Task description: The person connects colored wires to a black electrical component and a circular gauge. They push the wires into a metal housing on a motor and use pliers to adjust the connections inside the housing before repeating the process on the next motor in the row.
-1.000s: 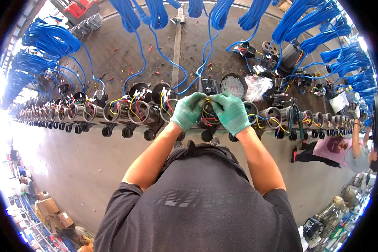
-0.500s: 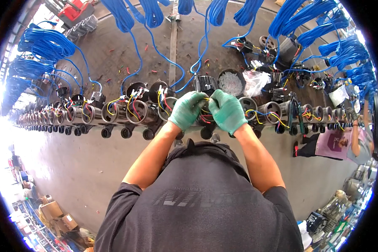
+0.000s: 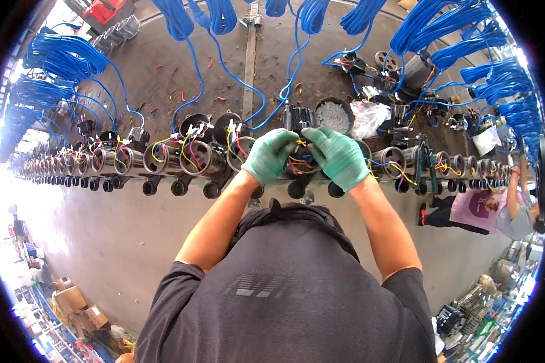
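Observation:
Both my hands wear green gloves and meet over the row of metal motor housings. My left hand (image 3: pixel 269 158) is closed, its fingertips pinching a yellow wire (image 3: pixel 299 142). From the other side my right hand (image 3: pixel 339 158) has its fingers drawn together at the same wires; its fingertips are partly hidden. Red and yellow wires (image 3: pixel 298 164) lie in the open mouth of the housing below. Just beyond my fingers stands a black ribbed box (image 3: pixel 298 117) with a blue cable (image 3: pixel 277 109) leading to it.
A round bowl (image 3: pixel 350 116) of small clear pieces and a plastic bag (image 3: pixel 369 118) lie right of the box. Housings with wires (image 3: pixel 198 158) line the bench edge. Pliers-like tools (image 3: pixel 429 163) stand at right. Blue cable coils (image 3: pixel 427 30) hang above. Another person (image 3: pixel 508 212) works far right.
My right hand has shifted slightly right and away from the left, showing more of the wires between them. My left hand stays at the yellow wire.

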A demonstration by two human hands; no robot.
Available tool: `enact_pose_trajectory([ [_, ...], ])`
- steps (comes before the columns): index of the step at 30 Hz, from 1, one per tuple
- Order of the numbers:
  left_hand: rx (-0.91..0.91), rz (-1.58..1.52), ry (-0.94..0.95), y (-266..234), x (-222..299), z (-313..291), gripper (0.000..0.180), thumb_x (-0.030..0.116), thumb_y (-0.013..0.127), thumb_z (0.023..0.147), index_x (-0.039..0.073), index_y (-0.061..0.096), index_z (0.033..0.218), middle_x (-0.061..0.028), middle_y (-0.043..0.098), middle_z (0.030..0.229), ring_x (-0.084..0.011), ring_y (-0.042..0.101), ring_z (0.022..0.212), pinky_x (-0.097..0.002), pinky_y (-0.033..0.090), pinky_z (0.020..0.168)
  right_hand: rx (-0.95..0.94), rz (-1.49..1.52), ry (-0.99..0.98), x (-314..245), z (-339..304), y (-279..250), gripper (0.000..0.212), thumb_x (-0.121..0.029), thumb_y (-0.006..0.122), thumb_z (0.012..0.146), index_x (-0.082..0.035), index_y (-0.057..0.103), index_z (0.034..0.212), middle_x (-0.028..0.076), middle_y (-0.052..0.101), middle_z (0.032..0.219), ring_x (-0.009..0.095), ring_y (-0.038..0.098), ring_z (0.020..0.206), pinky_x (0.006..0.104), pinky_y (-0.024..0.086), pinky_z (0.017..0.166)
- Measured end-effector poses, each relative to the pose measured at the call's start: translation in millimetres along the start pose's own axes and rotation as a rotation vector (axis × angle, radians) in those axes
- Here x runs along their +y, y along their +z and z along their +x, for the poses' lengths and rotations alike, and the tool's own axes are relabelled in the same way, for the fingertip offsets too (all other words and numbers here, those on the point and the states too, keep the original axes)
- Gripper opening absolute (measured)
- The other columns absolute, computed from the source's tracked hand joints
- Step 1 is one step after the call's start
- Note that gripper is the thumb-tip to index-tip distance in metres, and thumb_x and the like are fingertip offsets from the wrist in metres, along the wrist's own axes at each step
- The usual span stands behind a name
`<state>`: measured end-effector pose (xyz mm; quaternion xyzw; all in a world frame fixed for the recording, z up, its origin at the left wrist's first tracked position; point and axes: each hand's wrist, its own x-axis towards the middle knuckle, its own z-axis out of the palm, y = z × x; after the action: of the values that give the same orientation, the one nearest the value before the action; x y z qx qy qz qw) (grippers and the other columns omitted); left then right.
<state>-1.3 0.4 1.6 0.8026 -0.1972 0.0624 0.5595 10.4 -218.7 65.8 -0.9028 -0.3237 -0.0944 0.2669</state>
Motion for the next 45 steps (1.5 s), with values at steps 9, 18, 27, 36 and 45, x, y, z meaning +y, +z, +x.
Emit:
enact_pose_trajectory([
  [9,-0.031,0.024,-0.003,-1.8,0.7,1.5,0.021,-0.005,0.069,0.094,0.0,0.07,0.115,-0.0114,0.072,0.102,-0.0227,0.07,0.092,-0.0337,0.057,0.084,-0.05,0.129,0.052,-4.8,4.2,5.4,0.005,-0.013,0.067,0.096,-0.01,0.071,0.093,0.013,0.071,0.087,0.031,0.068,0.075,0.0416,0.056,0.068],
  [18,-0.026,0.02,-0.022,-1.9,1.1,1.6,0.019,-0.002,0.07,0.095,0.0,0.071,0.114,-0.0122,0.073,0.103,-0.0236,0.071,0.093,-0.0345,0.057,0.085,0.076,0.59,0.528,-1.7,-10.7,15.5,0.014,-0.016,0.068,0.099,-0.004,0.073,0.102,0.008,0.072,0.087,0.026,0.067,0.077,0.0344,0.053,0.07],
  [27,-0.028,-0.031,-0.102,-2.0,2.3,2.1,0.02,-0.001,0.07,0.096,0.001,0.071,0.116,-0.0117,0.074,0.103,-0.0217,0.072,0.094,-0.0338,0.057,0.086,-0.043,-0.156,-0.281,11.2,11.9,-5.9,0.014,-0.017,0.073,0.088,-0.01,0.065,0.097,0.009,0.062,0.087,0.031,0.066,0.079,0.0453,0.055,0.07],
  [36,-0.055,0.016,-0.055,-2.2,-0.3,2.3,0.02,0.0,0.071,0.096,0.002,0.071,0.115,-0.0123,0.073,0.105,-0.0243,0.072,0.096,-0.035,0.057,0.087,-0.104,1.024,0.732,-2.6,-6.1,30.3,0.015,-0.014,0.065,0.099,-0.002,0.074,0.098,0.004,0.073,0.086,0.013,0.064,0.081,0.033,0.053,0.076],
  [45,-0.045,-0.044,-0.136,-1.3,-2.7,0.2,0.018,-0.001,0.069,0.098,0.0,0.07,0.116,-0.0085,0.074,0.103,-0.0166,0.069,0.094,-0.0324,0.056,0.086,0.046,0.041,-0.073,1.8,1.5,-8.3,0.023,-0.014,0.069,0.095,-0.007,0.071,0.116,0.014,0.071,0.108,0.038,0.071,0.089,0.0464,0.058,0.078],
])
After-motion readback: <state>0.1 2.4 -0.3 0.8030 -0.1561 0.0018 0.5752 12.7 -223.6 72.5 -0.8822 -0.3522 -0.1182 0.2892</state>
